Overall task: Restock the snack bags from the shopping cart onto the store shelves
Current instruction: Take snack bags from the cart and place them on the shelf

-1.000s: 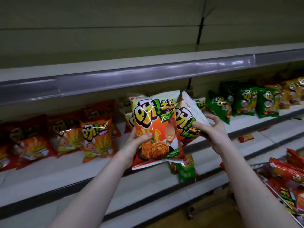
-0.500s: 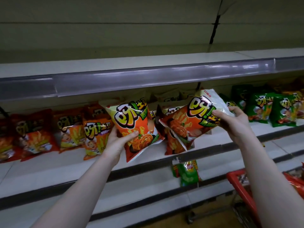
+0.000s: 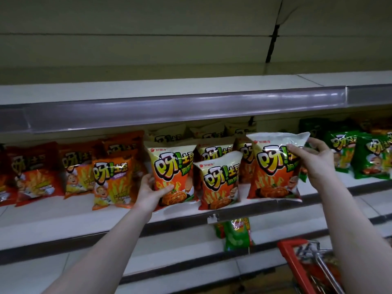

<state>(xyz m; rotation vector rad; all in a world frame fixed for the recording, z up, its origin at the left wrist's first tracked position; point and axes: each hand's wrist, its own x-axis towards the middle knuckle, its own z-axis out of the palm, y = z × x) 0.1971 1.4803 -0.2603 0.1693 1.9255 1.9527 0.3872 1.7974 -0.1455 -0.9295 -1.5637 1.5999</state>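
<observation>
2 snack bags in hand, both the white-and-orange kind, both at the front edge of the middle shelf [image 3: 63, 217]. The left-hand bag [image 3: 172, 172] stands upright with its bottom about on the shelf board, my left hand [image 3: 151, 193] curled round its lower left corner, thumb across the front, fingers behind it. The right-hand bag [image 3: 275, 166] stands near the shelf's front lip; I cannot tell whether its base is resting yet. My right hand [image 3: 314, 162] pinches its upper right corner, fingers closed on the foil. Between the 2 sits a smaller bag of the same flavour [image 3: 219, 181], already upright at the front edge, with more of that kind ranked behind toward the back of the shelf. To the left along the same shelf, orange and red bags [image 3: 112, 181] are faced up; toward the right end, green bags [image 3: 371, 158]. Judgement: this flavour's section is well filled but not finished, these 2 need releasing and squaring. The top shelf [image 3: 148, 90] shows bare. A green bag [image 3: 236, 234] hangs below the middle shelf's lip. The red shopping cart [image 3: 294, 264] is at my lower right; its contents are too blurred to count, so stock left is unknown.
</observation>
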